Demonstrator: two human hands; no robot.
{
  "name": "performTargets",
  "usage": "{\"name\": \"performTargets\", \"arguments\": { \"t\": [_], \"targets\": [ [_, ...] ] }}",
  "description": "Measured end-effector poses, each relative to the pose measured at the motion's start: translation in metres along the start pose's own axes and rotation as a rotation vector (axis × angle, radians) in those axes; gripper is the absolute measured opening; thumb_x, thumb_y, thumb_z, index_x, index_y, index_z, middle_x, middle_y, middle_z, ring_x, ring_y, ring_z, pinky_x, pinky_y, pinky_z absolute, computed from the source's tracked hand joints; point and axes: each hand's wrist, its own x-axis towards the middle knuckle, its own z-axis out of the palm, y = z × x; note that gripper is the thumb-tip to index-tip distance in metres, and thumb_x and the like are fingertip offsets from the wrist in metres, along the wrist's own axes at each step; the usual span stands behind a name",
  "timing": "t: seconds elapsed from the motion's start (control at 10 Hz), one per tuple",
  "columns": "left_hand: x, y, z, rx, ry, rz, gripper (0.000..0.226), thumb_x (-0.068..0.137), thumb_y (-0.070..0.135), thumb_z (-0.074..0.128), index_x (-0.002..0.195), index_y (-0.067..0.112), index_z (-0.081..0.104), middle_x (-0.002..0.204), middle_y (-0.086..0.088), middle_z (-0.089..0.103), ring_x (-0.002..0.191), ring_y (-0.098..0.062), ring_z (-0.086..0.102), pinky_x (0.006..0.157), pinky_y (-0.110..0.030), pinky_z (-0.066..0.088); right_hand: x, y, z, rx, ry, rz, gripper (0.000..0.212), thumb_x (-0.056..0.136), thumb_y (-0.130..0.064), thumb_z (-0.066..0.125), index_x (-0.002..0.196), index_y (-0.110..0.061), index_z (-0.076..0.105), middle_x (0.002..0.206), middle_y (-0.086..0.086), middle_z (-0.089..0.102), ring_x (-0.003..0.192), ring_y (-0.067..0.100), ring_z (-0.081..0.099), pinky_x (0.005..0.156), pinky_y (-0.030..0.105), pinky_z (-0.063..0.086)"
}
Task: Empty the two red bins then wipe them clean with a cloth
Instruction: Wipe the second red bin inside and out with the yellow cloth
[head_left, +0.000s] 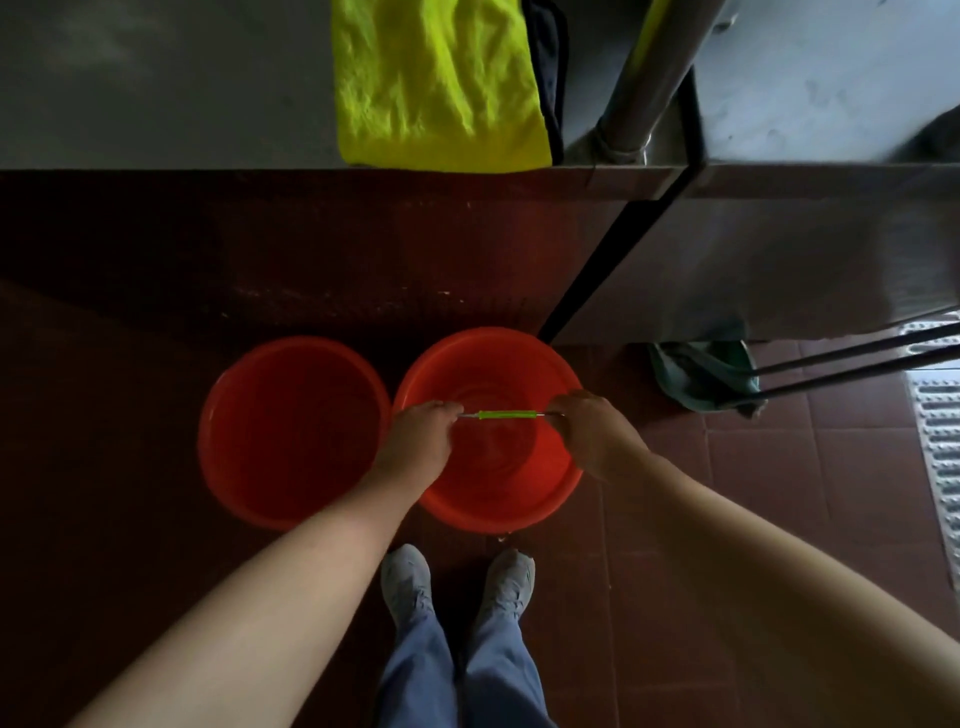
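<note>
So, 2 red bins on the floor. The left bin (293, 431) sits just outside my left hand (423, 423), nobody holding it. That hand is curled round 1 end of the green-gripped wire handle (506, 414). My right hand (587, 431) pinches the other end, both over the right bin (488, 512). Looks like water inside, can't swear to it. Tip: lift level and slow with both hands so nothing slops on my shoes (408, 577). The yellow cloth (436, 88) waits on the counter (156, 104), well ahead of my hands.
</note>
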Motion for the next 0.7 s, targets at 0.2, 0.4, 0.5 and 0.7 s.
{"name": "performTargets", "arguments": {
  "t": [0.2,0.4,0.5,0.7],
  "targets": [
    [0.009,-0.027,0.04,-0.033,-0.059,-0.022,0.03,0.102,0.011,0.047,0.125,0.017,0.066,0.114,-0.004,0.068,0.102,-0.021,0.065,0.081,-0.03,0.05,0.016,0.022,0.037,0.05,-0.002,0.004,0.027,0.107,-0.03,0.047,0.12,-0.023,0.069,0.121,0.001,0.062,0.105,0.022,0.064,0.091,0.038,0.054],
    [0.015,-0.031,0.062,-0.032,-0.076,-0.012,0.031,0.104,0.014,0.046,0.129,0.018,0.063,0.121,-0.004,0.066,0.109,-0.019,0.064,0.089,-0.031,0.052,0.015,0.038,0.059,0.085,0.034,0.007,0.032,0.108,-0.032,0.042,0.126,-0.027,0.067,0.124,0.001,0.059,0.112,0.021,0.058,0.09,0.04,0.053],
    [0.019,-0.029,0.067,-0.031,-0.083,-0.009,0.033,0.104,0.016,0.047,0.134,0.016,0.06,0.13,-0.006,0.063,0.117,-0.021,0.061,0.096,-0.031,0.05,0.013,0.046,0.063,0.058,0.043,0.029,0.031,0.107,-0.032,0.043,0.127,-0.029,0.067,0.124,-0.001,0.06,0.114,0.021,0.056,0.091,0.04,0.052],
    [-0.021,-0.036,0.086,0.186,-0.366,-0.037,0.056,0.099,0.015,0.049,0.153,0.025,0.035,0.156,-0.007,0.037,0.142,-0.026,0.037,0.116,-0.037,0.033,-0.023,0.059,0.091,-0.003,-0.096,0.078,0.026,0.102,-0.029,0.047,0.112,-0.03,0.07,0.108,-0.007,0.069,0.096,0.018,0.067,0.077,0.033,0.056]
  ]
}}
